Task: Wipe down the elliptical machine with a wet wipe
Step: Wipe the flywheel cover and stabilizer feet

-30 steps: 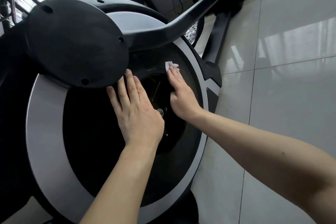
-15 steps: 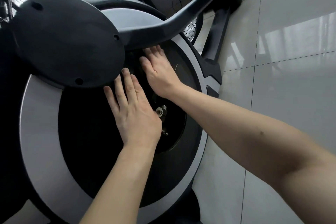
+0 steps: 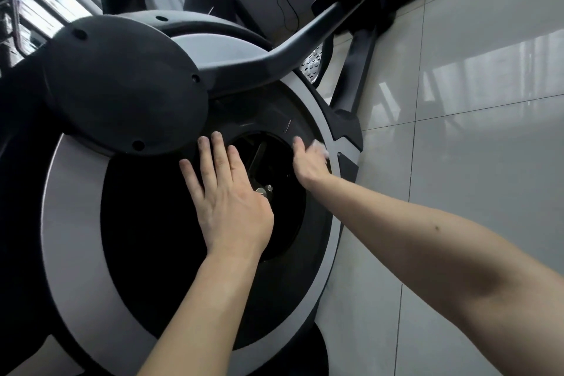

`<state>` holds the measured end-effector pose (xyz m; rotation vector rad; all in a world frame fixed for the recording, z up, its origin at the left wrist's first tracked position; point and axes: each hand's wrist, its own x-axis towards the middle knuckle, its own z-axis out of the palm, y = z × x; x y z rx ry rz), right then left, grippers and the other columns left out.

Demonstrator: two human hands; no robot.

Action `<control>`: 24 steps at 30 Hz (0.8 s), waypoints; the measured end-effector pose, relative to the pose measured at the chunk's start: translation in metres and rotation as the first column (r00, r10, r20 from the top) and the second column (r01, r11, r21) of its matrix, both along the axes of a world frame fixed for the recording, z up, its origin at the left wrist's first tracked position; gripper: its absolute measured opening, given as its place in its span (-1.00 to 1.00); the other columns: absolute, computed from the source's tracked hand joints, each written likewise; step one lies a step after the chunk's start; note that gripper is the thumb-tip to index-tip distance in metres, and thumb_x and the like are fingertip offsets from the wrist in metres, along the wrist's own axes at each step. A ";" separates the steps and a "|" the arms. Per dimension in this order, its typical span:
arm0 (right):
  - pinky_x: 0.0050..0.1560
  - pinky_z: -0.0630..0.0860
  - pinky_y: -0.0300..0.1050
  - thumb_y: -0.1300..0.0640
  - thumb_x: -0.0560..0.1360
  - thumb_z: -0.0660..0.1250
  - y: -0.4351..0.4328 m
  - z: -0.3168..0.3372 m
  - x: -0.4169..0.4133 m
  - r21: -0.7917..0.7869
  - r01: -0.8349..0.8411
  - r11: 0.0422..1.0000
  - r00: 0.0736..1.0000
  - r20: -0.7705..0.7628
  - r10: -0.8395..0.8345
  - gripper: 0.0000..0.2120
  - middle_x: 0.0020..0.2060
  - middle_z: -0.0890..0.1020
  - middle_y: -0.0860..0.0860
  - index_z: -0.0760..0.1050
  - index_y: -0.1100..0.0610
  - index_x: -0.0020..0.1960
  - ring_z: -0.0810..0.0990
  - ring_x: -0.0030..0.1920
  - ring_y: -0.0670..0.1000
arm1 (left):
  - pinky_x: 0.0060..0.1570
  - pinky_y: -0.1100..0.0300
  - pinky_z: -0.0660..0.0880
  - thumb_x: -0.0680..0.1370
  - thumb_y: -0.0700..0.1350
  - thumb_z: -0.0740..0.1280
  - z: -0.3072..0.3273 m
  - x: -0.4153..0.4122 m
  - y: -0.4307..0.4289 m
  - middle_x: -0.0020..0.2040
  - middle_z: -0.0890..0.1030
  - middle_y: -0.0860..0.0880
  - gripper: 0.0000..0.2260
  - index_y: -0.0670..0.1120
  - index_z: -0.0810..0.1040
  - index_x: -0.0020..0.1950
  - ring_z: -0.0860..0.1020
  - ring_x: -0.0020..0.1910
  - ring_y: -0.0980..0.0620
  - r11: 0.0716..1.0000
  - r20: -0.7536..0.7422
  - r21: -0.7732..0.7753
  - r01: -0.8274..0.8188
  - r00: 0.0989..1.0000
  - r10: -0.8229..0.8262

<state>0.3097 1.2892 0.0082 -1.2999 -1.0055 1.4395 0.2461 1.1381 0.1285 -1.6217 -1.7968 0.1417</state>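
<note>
Resting the left hand flat on the black disc of the elliptical machine, fingers straight and slightly apart, pointing to 11 o'clock. Holding the right hand at the disc edge at 2 o'clock, beside the grey ring; blurred there, so not possible to tell if its fingers are clamping or only pressing. Showing a white piece of the wet wipe past those fingers, toward 1 o'clock. Seeing the crank arm going from the round dark cover at 10 o'clock toward 1 o'clock. Reflecting pale light at 3 o'clock on glossy grey floor tiles.
</note>
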 end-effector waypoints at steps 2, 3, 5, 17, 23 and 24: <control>0.60 -0.11 0.00 -0.13 0.73 -0.02 -0.002 0.031 0.006 0.260 -0.012 0.966 0.999 -0.035 0.022 -0.37 0.65 -0.03 0.14 -0.08 0.16 0.66 -0.06 0.64 0.10 | 0.57 -0.23 -0.25 0.54 -0.04 0.26 -0.008 0.001 -0.003 0.66 -0.15 -0.18 -0.28 -0.20 0.07 0.65 -0.28 0.63 -0.13 1.000 0.031 0.003 0.020 0.999 -0.021; 0.58 -0.19 -0.09 -0.08 0.75 -0.06 -0.003 0.043 0.007 0.363 -0.030 0.931 0.998 -0.037 0.047 -0.41 0.66 -0.08 0.09 -0.11 0.15 0.67 -0.14 0.65 0.04 | 0.57 -0.23 -0.23 0.54 -0.06 0.26 -0.012 0.001 -0.005 0.66 -0.14 -0.18 -0.28 -0.20 0.08 0.65 -0.26 0.63 -0.12 1.000 0.039 0.000 0.030 0.999 -0.030; 0.58 -0.22 -0.14 -0.04 0.76 -0.09 -0.004 0.048 0.006 0.452 -0.023 0.892 0.999 -0.032 0.042 -0.45 0.66 -0.11 0.02 -0.13 0.11 0.67 -0.18 0.64 -0.03 | 0.58 -0.23 -0.20 0.52 -0.09 0.26 -0.022 0.003 -0.011 0.66 -0.13 -0.18 -0.27 -0.19 0.07 0.65 -0.25 0.63 -0.12 0.999 0.044 -0.030 0.042 0.998 -0.041; 0.56 0.11 0.14 0.04 0.73 -0.01 -0.082 -0.093 -0.032 -0.102 -0.140 0.985 0.990 0.006 0.141 -0.60 0.54 0.17 0.27 0.28 0.24 0.46 0.14 0.55 0.22 | 0.58 -0.17 -0.26 0.57 -0.04 0.23 -0.048 -0.004 -0.053 0.67 -0.12 -0.12 -0.31 -0.11 0.05 0.66 -0.20 0.64 -0.08 0.986 0.200 -0.163 0.030 0.980 0.003; 0.50 0.09 -0.04 -0.07 0.73 -0.06 -0.053 -0.025 -0.018 0.127 0.043 0.991 0.994 -0.110 -0.029 -0.48 0.55 0.17 0.14 0.06 0.15 0.60 0.16 0.55 0.12 | 0.61 -0.10 -0.15 0.59 -0.10 0.27 -0.044 -0.012 -0.074 0.66 0.04 -0.12 -0.39 -0.13 0.18 0.62 -0.11 0.65 -0.06 0.981 0.305 -0.160 0.111 0.951 -0.058; 0.52 0.08 -0.04 -0.11 0.71 -0.06 -0.059 -0.025 -0.018 0.157 0.032 0.987 0.995 -0.099 -0.017 -0.43 0.53 0.20 0.12 -0.02 0.11 0.63 0.19 0.53 0.09 | 0.62 -0.08 -0.13 0.59 -0.12 0.28 -0.042 -0.013 -0.077 0.65 0.09 -0.12 -0.41 -0.14 0.22 0.61 -0.07 0.65 -0.06 0.980 0.326 -0.146 0.132 0.942 -0.078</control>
